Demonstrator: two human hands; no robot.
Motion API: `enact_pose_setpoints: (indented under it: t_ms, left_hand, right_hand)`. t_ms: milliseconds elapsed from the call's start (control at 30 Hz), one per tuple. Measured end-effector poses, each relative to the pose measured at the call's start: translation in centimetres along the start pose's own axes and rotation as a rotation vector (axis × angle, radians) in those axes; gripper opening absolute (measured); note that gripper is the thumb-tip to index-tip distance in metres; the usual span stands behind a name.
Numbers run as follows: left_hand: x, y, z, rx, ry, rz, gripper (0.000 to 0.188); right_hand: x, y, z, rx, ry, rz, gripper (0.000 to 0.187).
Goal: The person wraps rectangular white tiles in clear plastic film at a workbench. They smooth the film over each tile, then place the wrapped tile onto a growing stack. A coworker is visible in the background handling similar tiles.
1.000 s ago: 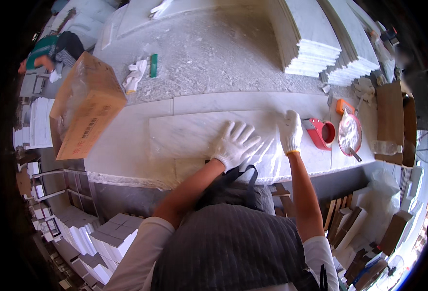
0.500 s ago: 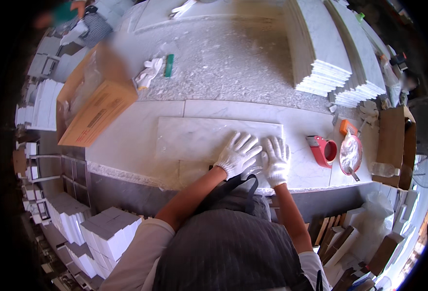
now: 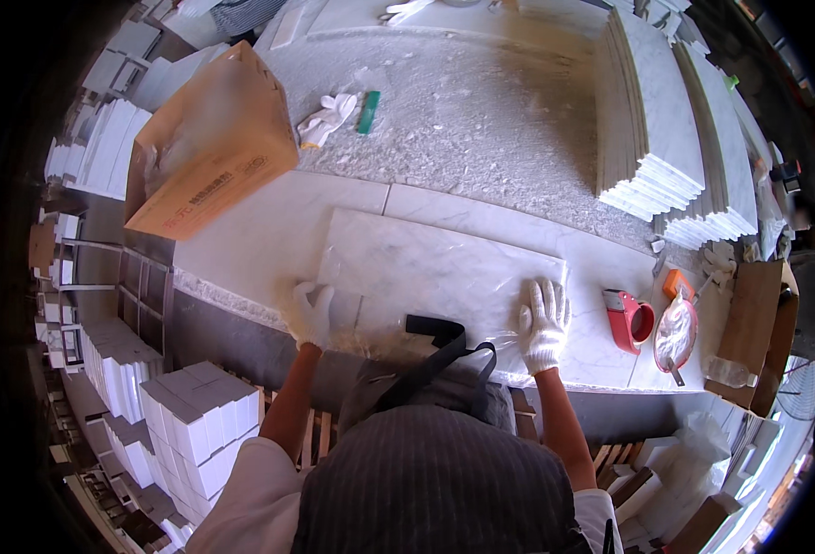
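A white marble slab (image 3: 426, 249) lies lengthwise on the stone-topped bench in front of me, with shiny clear plastic film (image 3: 366, 340) showing along its near side. My right hand (image 3: 545, 325), in a white knitted glove, lies flat near the slab's right end with its fingers stretched out. Just off the slab's near left corner is my left hand (image 3: 310, 316), gloved the same way. Its thumb stands apart from its fingers, and I see nothing held in it. A red tape dispenser (image 3: 629, 320) stands right of my right hand.
An open cardboard box (image 3: 214, 189) stands at the left. Loose white gloves (image 3: 329, 118) and a green strip (image 3: 369, 112) lie beyond the slab. Slab stacks (image 3: 652, 120) rise at the far right. A reddish dish (image 3: 675, 334), orange tool (image 3: 676, 283) and plastic bottle (image 3: 731, 372) sit at the right.
My left hand has moved left, from the slab's middle to its left corner. My right hand stays at the right end. The view has shifted and turned slightly.
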State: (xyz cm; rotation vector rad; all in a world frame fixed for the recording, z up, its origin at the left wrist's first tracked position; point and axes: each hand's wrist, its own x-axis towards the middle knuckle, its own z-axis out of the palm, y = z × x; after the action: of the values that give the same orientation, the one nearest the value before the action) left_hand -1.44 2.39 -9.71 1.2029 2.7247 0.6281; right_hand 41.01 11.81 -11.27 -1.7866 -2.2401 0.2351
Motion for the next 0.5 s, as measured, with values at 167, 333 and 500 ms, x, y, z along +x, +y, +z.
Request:
enact_pose_setpoints:
  t_ms: [167,333,500]
  left_hand:
    - [-0.4,-0.4,0.3,-0.096,0.015,-0.026,0.028]
    - [-1.4,-0.2,-0.8,-0.035,-0.036,-0.011,0.031]
    - [-1.1,-0.4,-1.3,-0.043,-0.038,0.015,0.033]
  right_hand:
    - [0.1,0.1,0.0,0.001,0.014,-0.039,0.048]
    - [0.3,0.2,-0.6,0.028,0.019,-0.063,0.048]
    - [0.2,0.3,-0.6,0.032,0.034,-0.074,0.048]
